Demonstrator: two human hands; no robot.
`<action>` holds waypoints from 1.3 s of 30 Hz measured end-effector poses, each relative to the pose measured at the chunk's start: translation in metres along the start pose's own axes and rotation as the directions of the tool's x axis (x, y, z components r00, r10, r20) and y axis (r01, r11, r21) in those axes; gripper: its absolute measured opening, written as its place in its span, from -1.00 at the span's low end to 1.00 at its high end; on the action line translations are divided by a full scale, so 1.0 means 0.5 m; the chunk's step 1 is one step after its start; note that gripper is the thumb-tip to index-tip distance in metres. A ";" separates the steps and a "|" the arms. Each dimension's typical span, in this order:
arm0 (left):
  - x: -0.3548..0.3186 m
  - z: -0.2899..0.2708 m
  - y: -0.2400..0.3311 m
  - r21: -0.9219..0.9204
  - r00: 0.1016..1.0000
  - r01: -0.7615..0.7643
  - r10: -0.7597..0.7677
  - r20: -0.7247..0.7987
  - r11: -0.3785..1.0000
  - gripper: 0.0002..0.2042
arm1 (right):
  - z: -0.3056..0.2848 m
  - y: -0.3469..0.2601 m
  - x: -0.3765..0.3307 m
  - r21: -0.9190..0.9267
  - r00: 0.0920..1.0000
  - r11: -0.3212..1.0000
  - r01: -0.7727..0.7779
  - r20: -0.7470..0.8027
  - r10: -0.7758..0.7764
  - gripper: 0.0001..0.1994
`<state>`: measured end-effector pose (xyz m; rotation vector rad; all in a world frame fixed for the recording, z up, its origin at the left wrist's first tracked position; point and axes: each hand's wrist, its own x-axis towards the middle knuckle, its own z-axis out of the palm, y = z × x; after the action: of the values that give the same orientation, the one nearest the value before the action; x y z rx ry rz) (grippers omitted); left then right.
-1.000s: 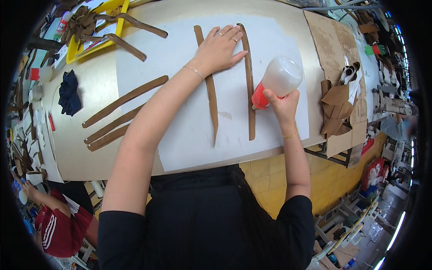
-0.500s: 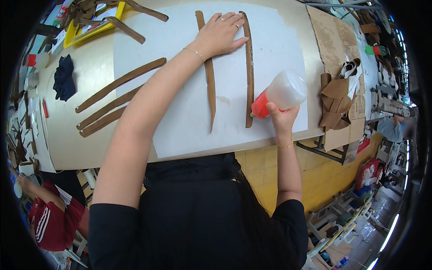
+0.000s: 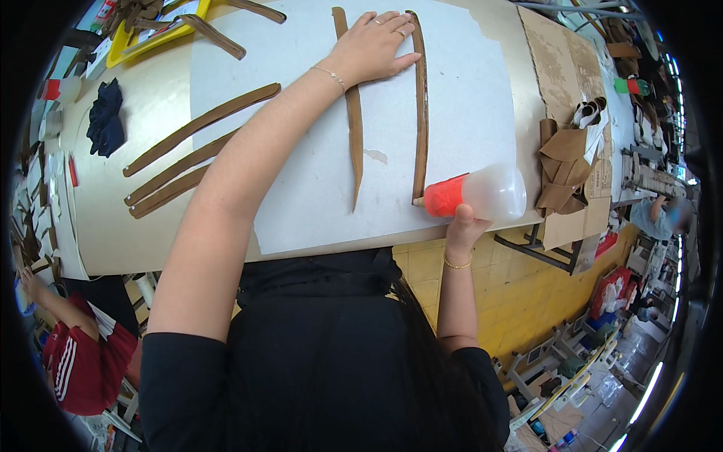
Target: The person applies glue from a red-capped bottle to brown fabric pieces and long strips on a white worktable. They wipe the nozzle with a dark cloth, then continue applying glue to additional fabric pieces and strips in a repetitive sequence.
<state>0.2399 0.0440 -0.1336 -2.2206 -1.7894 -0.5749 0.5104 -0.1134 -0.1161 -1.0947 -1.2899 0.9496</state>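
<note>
My left hand (image 3: 373, 47) lies flat, fingers spread, on the far ends of two long brown leather strips on a white paper sheet (image 3: 309, 181). One strip (image 3: 354, 128) runs under my wrist; the other strip (image 3: 420, 105) lies just to its right. My right hand (image 3: 463, 226) grips a clear squeeze bottle with a red cap (image 3: 474, 193), held sideways. Its nozzle touches the near end of the right strip.
Three more brown strips (image 3: 192, 154) lie at the left of the sheet. A dark blue cloth (image 3: 105, 117) and a yellow tray (image 3: 151, 34) sit at far left. Folded brown pieces (image 3: 565, 162) rest on cardboard at right. Another person in red (image 3: 79, 361) sits lower left.
The bottle has come down along the right strip, from about its middle to its near end. My left hand has stayed on the strips' far ends.
</note>
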 end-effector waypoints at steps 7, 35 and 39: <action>0.002 -0.002 -0.001 0.002 1.000 -0.005 0.004 0.029 1.000 -0.44 | 0.019 -0.040 0.026 0.440 0.945 0.850 -0.290 -0.008 0.327 -0.20; 0.066 -0.258 -0.096 -0.988 0.952 0.098 -0.278 0.127 -0.116 -0.56 | -0.048 -0.039 0.249 0.900 0.916 0.376 -0.222 0.060 0.396 -0.28; 0.045 -0.289 -0.103 -0.794 0.923 0.140 -0.211 0.321 -0.592 -0.56 | -0.031 0.005 0.257 0.893 0.858 0.363 -0.266 0.048 0.511 -0.29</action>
<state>0.1713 0.0155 0.0024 -1.8677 -1.4592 -3.8417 0.5351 0.0100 -0.0867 -0.6081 -0.1417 1.5540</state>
